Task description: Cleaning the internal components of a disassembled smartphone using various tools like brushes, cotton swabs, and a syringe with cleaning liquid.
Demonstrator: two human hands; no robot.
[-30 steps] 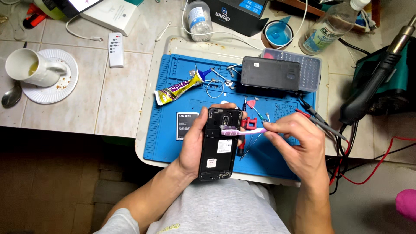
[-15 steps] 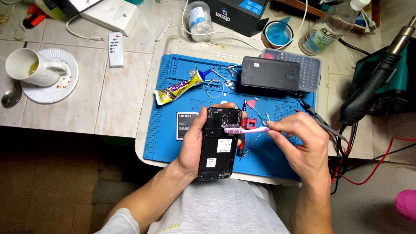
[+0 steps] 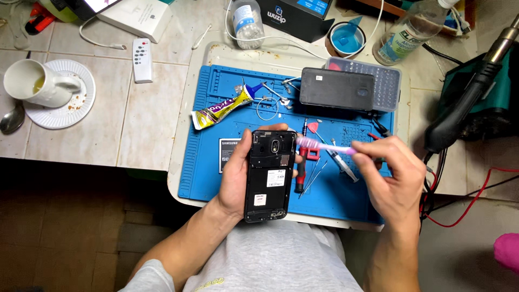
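The opened phone (image 3: 270, 176), its back cover off and the dark inner frame bared, lies upright in the left hand (image 3: 238, 176), whose fingers are closed round its edges, held just above the near edge of the blue work mat (image 3: 216, 108); the right hand (image 3: 392, 178) is closed on the handle of a pink toothbrush (image 3: 324, 145), whose bristled head rests at the phone's upper right corner, beside the camera; under the brush lie a red-handled screwdriver (image 3: 300, 167), a syringe (image 3: 341, 162) and fine tweezers, all on the mat; a battery (image 3: 230, 154) peeps out beside the left hand, a squeezed glue tube (image 3: 221, 110) lies further up, and the dark back cover (image 3: 336, 88) rests on a clear parts box; a mug on a saucer (image 3: 40, 84) stands well apart on the tiles. The likely trouble would be heavy scrubbing; bristles could snag a small contact or connector near the camera, and a loosened hold might let the phone slip off the mat's edge towards the lap.
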